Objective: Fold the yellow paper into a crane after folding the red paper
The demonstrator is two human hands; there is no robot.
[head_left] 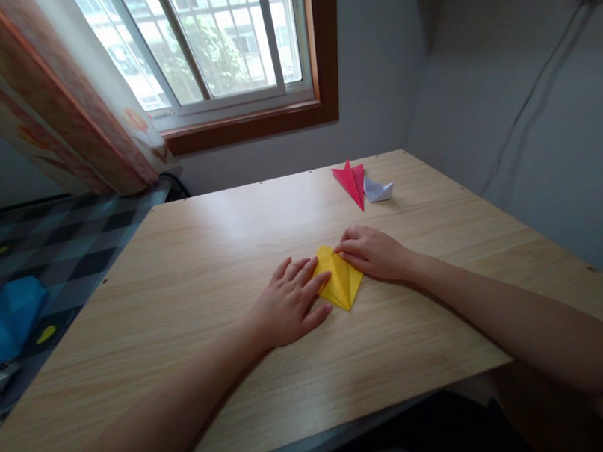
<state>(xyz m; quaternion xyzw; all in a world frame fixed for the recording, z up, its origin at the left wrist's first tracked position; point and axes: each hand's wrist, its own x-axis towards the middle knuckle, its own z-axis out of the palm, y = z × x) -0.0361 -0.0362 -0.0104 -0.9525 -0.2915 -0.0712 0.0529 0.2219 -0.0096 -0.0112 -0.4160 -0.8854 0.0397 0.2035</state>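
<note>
A folded piece of yellow paper (346, 285) lies on the wooden table, one point toward me and creases fanning up from it. My left hand (290, 301) rests flat with spread fingers, its fingertips on the paper's left edge. At the upper right edge, the bent fingers of my right hand (370, 251) close on the yellow paper, the thumb side hidden from me. Part of the paper's upper right is covered by those fingers.
Farther back on the table (214, 246) lie a red folded paper plane (353, 184) and a small white paper boat (379, 190). A blue paper shape (1, 320) sits on checked cloth at left. A window (216, 35) and a curtain (61, 96) are beyond.
</note>
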